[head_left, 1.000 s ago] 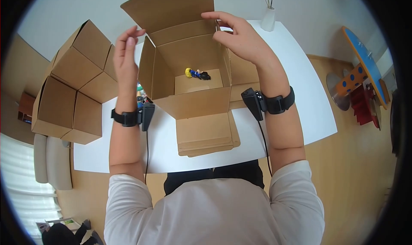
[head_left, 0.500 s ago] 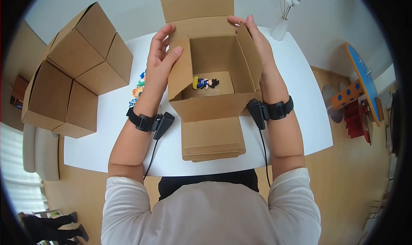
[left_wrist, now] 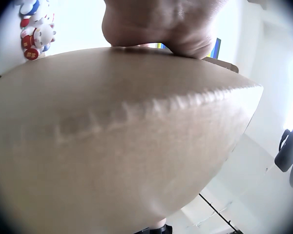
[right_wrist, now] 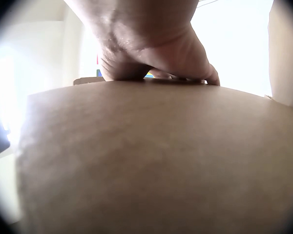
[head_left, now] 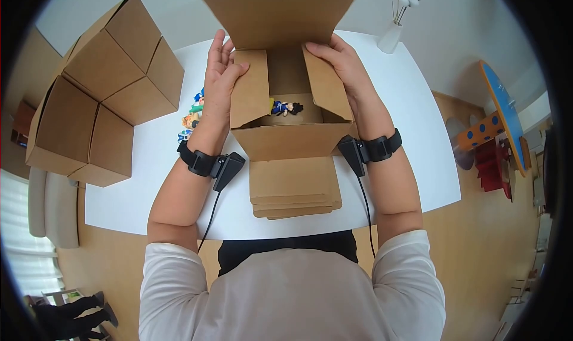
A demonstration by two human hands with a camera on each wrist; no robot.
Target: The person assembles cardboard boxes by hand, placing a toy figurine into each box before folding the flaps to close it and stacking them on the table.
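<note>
An opened cardboard box stands on the white table in front of me. Inside it lies a small toy figure with dark hair and blue clothing; its yellow end is partly hidden by the left flap. My left hand lies along the left side, its thumb pressing on the inward-folded left flap. On the other side my right hand presses its thumb on the right flap, which slants inward. The back flap stands raised. Both wrist views show a hand against a cardboard wall.
Stacked cardboard boxes stand at the table's left. Several toy figures lie beside my left forearm. Flat cardboard layers lie before the box. A white vase with stems stands at the back right.
Both hands came in from beside the raised flaps onto the box's sides. First the left flap folded inward, then the right. The back flap now leans further forward.
</note>
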